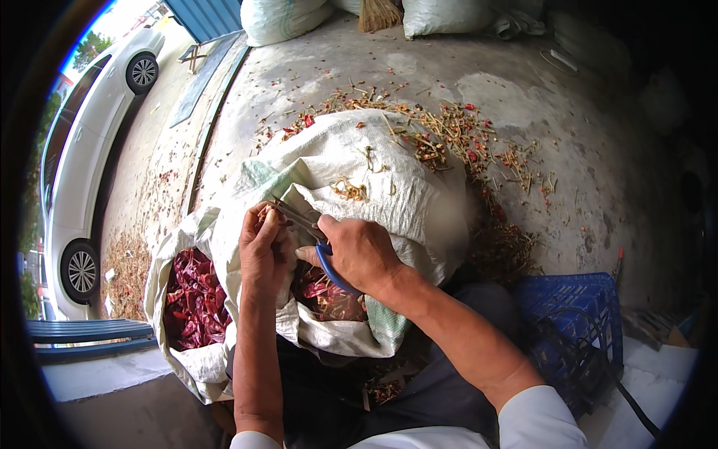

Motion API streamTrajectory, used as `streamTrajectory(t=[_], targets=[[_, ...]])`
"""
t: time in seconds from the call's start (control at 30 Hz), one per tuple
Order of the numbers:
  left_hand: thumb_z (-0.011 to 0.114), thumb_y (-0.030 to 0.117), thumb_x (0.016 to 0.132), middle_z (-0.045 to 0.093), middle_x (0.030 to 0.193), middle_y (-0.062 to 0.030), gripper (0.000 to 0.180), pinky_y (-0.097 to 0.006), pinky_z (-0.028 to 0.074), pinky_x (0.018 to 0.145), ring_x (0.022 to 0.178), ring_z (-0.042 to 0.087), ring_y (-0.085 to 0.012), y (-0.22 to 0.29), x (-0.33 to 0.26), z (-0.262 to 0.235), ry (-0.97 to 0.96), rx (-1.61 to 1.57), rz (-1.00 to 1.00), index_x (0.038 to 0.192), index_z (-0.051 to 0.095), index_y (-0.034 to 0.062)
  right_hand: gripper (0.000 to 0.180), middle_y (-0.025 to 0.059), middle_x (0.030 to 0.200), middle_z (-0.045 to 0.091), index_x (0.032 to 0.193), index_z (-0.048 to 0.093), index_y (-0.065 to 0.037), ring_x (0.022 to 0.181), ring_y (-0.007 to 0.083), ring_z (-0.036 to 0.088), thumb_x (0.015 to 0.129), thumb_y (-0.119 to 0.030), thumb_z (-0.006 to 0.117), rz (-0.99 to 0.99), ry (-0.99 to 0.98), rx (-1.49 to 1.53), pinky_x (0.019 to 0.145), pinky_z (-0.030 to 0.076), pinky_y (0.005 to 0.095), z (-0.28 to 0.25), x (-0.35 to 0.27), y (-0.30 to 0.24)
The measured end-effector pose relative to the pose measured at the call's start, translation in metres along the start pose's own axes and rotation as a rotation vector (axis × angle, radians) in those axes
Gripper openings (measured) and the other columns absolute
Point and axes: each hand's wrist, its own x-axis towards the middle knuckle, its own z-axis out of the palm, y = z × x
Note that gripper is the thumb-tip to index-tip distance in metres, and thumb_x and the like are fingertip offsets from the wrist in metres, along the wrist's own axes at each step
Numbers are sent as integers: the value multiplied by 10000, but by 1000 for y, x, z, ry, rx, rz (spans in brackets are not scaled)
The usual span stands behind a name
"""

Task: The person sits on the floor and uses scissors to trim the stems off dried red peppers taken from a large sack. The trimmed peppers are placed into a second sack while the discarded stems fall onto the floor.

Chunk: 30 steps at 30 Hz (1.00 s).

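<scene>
Right grip (362,253) round scissors (329,268); blades (299,217) beside reddish bits (262,212) in left grip (261,245).

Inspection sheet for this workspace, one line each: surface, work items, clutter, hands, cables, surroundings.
Surface: concrete floor, stained.
Work items: blue-handled scissors; red chillies in the left sack; large white sack beside it.
Clutter: loose stems on the floor and large sack.
Hands: left hand pinches a small piece, kind unclear; right hand holds the scissors.
Cables: black cord near the blue crate.
Surroundings: white car at left; broom and filled sacks ahead.
</scene>
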Motion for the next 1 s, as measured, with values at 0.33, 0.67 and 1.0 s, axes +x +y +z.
streamTrajectory(t=[0.33,0.67,1.0], targets=[[605,79,985,594,845,-34,84,-203,297,452,555,378,-50,5,5,-21,-34,-41,-44,1061,592,45,505,198,655,630,865,576,-16,663,379,678,844,-498,727,-70,40,-144,579,542,455,3,-1,-6],[619,69,962,600,845,-58,119,-207,291,456,544,361,-57,11,9,-23,-172,-125,-25,1066,590,20,559,153,627,610,780,553,2,585,343,635,887,-526,705,12,-73,333,568,499,413,17,-2,-3],[621,80,968,594,898,-74,161,-178,292,461,563,359,-43,11,9,-22,-302,-287,-25,1110,577,17,445,-72,594,389,933,515,-112,434,6,305,990,-552,546,527,-715,1631,393,221,192,4,-6,-10]])
